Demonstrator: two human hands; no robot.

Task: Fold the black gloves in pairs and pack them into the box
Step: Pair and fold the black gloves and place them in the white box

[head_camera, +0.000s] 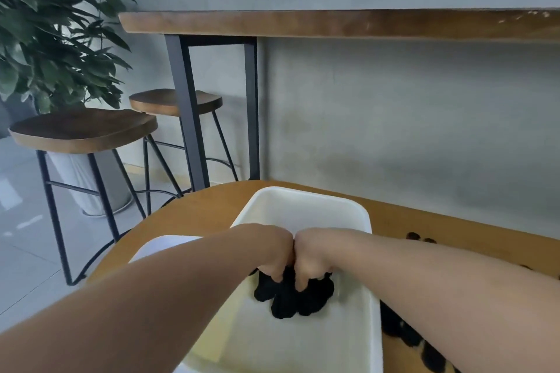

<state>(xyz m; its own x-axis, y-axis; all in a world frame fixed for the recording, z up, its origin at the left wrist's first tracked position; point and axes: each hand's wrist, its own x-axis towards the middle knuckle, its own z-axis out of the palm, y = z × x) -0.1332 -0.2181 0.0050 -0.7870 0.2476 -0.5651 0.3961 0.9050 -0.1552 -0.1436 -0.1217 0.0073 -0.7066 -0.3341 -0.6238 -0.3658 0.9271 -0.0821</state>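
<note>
**Both hands lower a bundled pair into the box**

Over on the far left, a leafy green potted plant (51, 30) and two round wooden stools on black metal legs (85, 130) stand on the pale floor, well apart from the action. Behind them runs a long wooden counter on a black frame (333, 24) against the grey wall.

Now to the work surface: a rounded orange-brown wooden table (194, 215) carries the white rectangular plastic box (306, 200), and a white flat piece (163, 247), possibly its lid, lies just beside the box's left wall.

Here comes the left hand (272, 254), fingers curled down and gripping the bundle of black fabric gloves (294, 297). Right against it, knuckles touching, is the right hand (315, 254), its fingers also hooked into the same dark bundle. The two hands hold close together, most likely to keep the fold from springing open. The bundle sits inside the box, near the right wall; whether it already rests on the floor of the box is hard to tell.

Further right, more loose black gloves (403, 333) lie on the table outside the box, partly hidden under the right forearm, so I judge there are pairs left to fold.
</note>
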